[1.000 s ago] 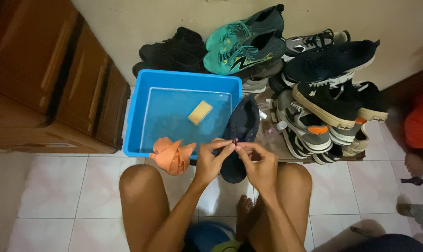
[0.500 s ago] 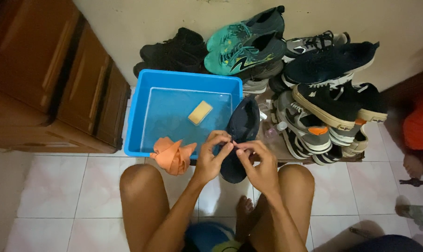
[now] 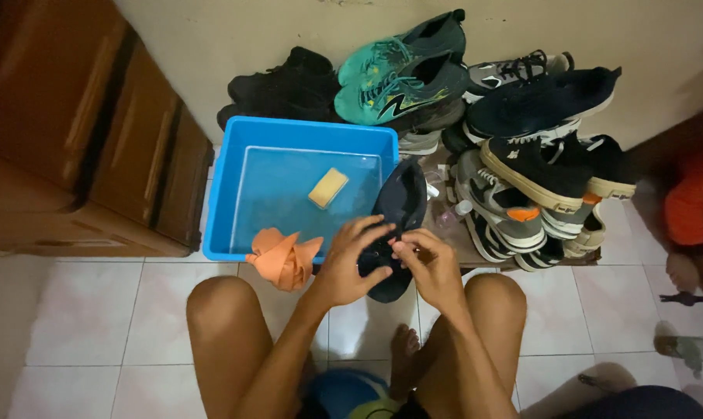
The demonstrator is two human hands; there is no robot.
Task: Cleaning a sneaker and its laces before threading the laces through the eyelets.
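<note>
Dark navy fabric sports shoe (image 3: 398, 213) lies at the centre of the frame, its toe propped on the right rim of the blue plastic tub and its heel end down between the person's knees. It looks light and soft-sided: the cloth upper would give under a squeeze, while the sole should stay fairly stiff, so the firmer hold is likely around the sole edge or the heel, not the loose upper. If it gets wet it may grow heavier and slicker.

Both hands are on its lower half. The left hand (image 3: 351, 268) is spread with curled fingers pressed over the shoe's opening, steadying it. The right hand (image 3: 429, 264) is pinched closed at the fingertips over something small at the lacing area; whether that is a lace I cannot tell.

Just left of the hands, a crumpled orange cloth (image 3: 284, 258) hangs over the near rim of the rectangular blue plastic tub (image 3: 219, 186), which holds shallow water with a small yellow sponge (image 3: 328, 188) floating in it. To the right and above, a heap of other sneakers (image 3: 522, 155), black, grey and teal, is stacked against the pale wall. A brown wooden cabinet (image 3: 80, 132) fills the upper left, and the white tiled floor (image 3: 80, 310) runs under the person's bare knees.
</note>
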